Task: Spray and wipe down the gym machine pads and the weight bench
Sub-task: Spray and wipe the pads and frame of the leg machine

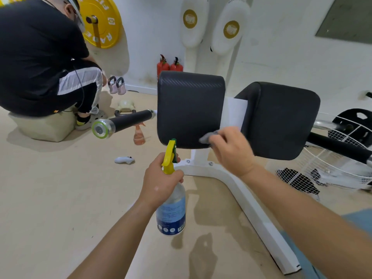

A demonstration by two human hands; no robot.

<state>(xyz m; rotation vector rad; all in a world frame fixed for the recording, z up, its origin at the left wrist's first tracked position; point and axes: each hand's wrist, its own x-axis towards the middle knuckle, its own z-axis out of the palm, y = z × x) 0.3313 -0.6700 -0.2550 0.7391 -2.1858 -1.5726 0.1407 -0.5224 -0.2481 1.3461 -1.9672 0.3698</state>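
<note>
The 2 forearms are reaching in from the bottom edge. The left hand (159, 178) is gripping the neck of the bottle (171, 210), fingers curled round it below the yellow trigger, and is holding it upright just under the left pad (189, 109). The right hand (231, 150) is bunching a grey cloth (207, 137) under curled fingers and pressing it against that pad's lower right corner, beside the gap to the right pad (281, 119). The hand is blurring, so it is probably wiping. Several things could be going wrong from here. The nozzle is sitting close to the pad's lower edge, so a wide sweep leftward risks knocking it. The cloth is covering little at a time, so strips along the gap may be getting missed. Wet patches (203, 250) are lying on the floor beside the white frame (251, 210), and stepping there could mean slipping. The 2 pads are standing side by side on the frame, black and rounded at the corners, with a fine woven texture; whether they are wet, I cannot tell
</note>
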